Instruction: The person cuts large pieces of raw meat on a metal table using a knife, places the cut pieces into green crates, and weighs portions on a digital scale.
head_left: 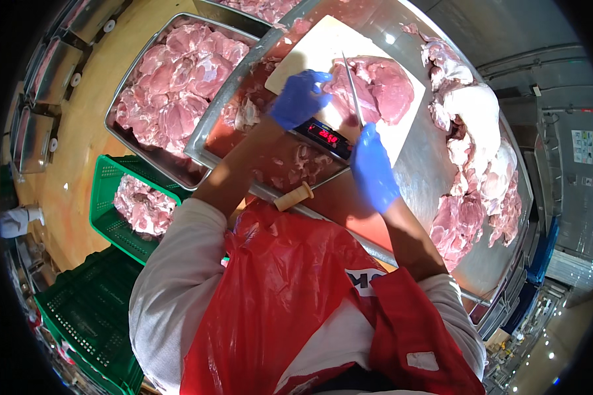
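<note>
Pink meat point(383, 87) on our white board point(323, 43), toward the far edge of the tabletop point(412, 191), stretching left to right! Our right grip point(373, 171), just nearside, clenches the knife point(353, 89), blade over it; our left grip point(300, 99) sits beside its left end, hold unclear.

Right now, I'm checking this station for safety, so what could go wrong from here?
The knife in the right hand extends over the meat on the white board, with the left hand close by; a slip could cut that hand. The lit display sits beside the board, so meat juice might foul it.
</note>
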Demonstrator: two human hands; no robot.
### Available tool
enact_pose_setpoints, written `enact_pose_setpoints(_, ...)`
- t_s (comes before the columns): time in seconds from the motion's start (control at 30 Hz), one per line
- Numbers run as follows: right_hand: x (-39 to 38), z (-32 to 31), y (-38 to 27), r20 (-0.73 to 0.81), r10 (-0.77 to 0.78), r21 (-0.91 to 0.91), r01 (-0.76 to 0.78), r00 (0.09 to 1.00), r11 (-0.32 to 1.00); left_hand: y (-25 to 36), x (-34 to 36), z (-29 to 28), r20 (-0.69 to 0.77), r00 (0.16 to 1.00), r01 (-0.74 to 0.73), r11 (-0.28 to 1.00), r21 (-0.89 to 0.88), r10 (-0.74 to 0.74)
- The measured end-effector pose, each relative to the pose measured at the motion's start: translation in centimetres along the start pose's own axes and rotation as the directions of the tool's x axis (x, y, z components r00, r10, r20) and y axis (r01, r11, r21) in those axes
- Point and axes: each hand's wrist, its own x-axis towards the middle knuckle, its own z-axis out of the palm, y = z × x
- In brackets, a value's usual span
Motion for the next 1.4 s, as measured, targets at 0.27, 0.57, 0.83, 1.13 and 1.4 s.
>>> enact_pose_setpoints(0.27, 8.2, 2.4, -3.7, -0.135, -0.264, -0.114, 0.25, 0.955, 0.962, -2.2, 0.1, 2.1, 0.038, 0.999, -0.005, 0.997, 0.073, 0.002)
enact_pose_setpoints(0.57, -3.8, 2.3, 3.8, 0.187, -0.018, -0.187, 0.053, 0.982, 0.981, -3.6, -0.4, 0.8, -0.013, 0.971, -0.237, 0.968, 0.084, 0.238)
enact_pose_setpoints(0.83, 3.6, 0.2, -3.5, -0.041, -0.293, -0.217, 0.278, 0.955, 0.936, -3.7, 0.3, -0.5, 0.176, 0.958, -0.248, 0.96, 0.13, 0.224)
enact_pose_setpoints(1.13, 0.2, 1.0, 1.7, 0.215, -0.025, -0.226, 0.074, 0.976, 0.971, -3.5, -0.8, -2.4, 0.167, 0.938, 0.333, 0.922, -0.2, -0.302)
enact_pose_setpoints(1.4, -9.4, -2.1, 4.6, 0.044, -0.158, -0.336, 0.164, 0.986, 0.928, -2.2, -1.2, 0.8, -0.104, 0.984, 0.145, 0.989, 0.033, -0.141)
